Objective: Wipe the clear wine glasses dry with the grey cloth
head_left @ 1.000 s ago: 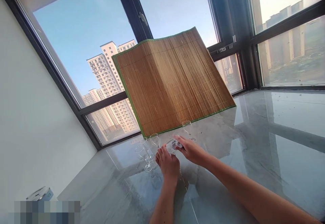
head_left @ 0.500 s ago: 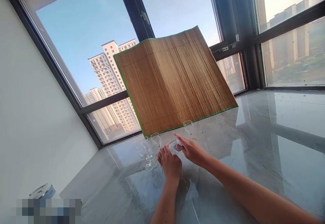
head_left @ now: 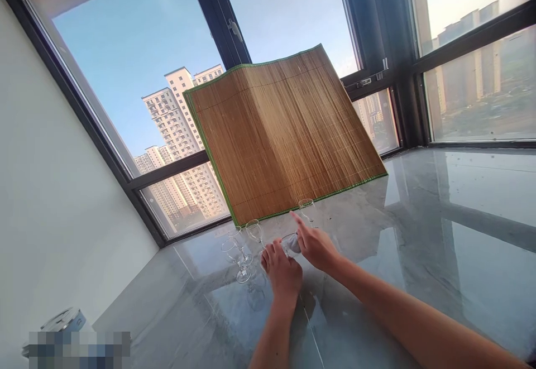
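Note:
My left hand [head_left: 283, 271] is closed around a small stemmed glass [head_left: 284, 240] tipped on its side, its bowl toward my right hand. My fingers hide most of its stem and foot. At the bowl, my right hand [head_left: 317, 248] is closed with the index finger stretched out. It pinches a whitish wad [head_left: 293, 244], cloth or tissue, at the mouth of the glass; I cannot tell which. Left of my hands several clear stemmed glasses stand upright, among them a front glass [head_left: 243, 273] and a back glass [head_left: 253, 229]. Another glass [head_left: 307, 206] stands behind my right hand.
A bamboo mat [head_left: 285, 134] with green edging leans against the windows behind the glasses. The glossy grey marble surface [head_left: 419, 279] spreads under everything. A white-and-blue can-like container [head_left: 67, 320], partly blurred out, is at lower left. A white wall [head_left: 62, 190] bounds the left side.
The whole view has shifted slightly. My right hand has turned a little, its index finger now pointing more upward. Both hands remain at the same glass.

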Demonstrator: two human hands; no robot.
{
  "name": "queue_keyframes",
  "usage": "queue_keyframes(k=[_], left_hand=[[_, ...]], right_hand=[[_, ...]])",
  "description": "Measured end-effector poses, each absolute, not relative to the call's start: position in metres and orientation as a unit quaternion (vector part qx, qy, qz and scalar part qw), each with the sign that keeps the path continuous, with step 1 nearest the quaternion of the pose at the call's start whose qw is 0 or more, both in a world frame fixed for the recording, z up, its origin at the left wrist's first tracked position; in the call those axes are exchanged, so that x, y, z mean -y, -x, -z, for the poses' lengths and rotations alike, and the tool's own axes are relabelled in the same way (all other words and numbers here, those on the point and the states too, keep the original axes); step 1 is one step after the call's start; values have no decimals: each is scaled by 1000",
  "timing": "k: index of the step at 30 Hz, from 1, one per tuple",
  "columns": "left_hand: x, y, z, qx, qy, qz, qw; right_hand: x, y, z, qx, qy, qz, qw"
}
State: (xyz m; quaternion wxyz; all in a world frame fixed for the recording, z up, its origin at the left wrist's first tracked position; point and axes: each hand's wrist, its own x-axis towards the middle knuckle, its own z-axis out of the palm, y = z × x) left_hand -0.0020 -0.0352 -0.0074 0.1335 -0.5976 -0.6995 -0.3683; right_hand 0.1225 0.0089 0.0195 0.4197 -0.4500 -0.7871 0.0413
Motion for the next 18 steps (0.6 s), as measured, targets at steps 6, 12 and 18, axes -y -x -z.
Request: queue_keyframes(k=[6, 12, 18], left_hand=[[36, 8, 11, 707, 603, 346, 128], [37, 11, 11, 709, 591, 369, 111], [40, 14, 1, 688, 586, 413, 114]], right_hand=[[-14, -123, -12, 838, 416, -25, 353], [-8, -129, -15, 862, 359, -66, 350], [6, -134, -33, 894, 300, -96, 320]])
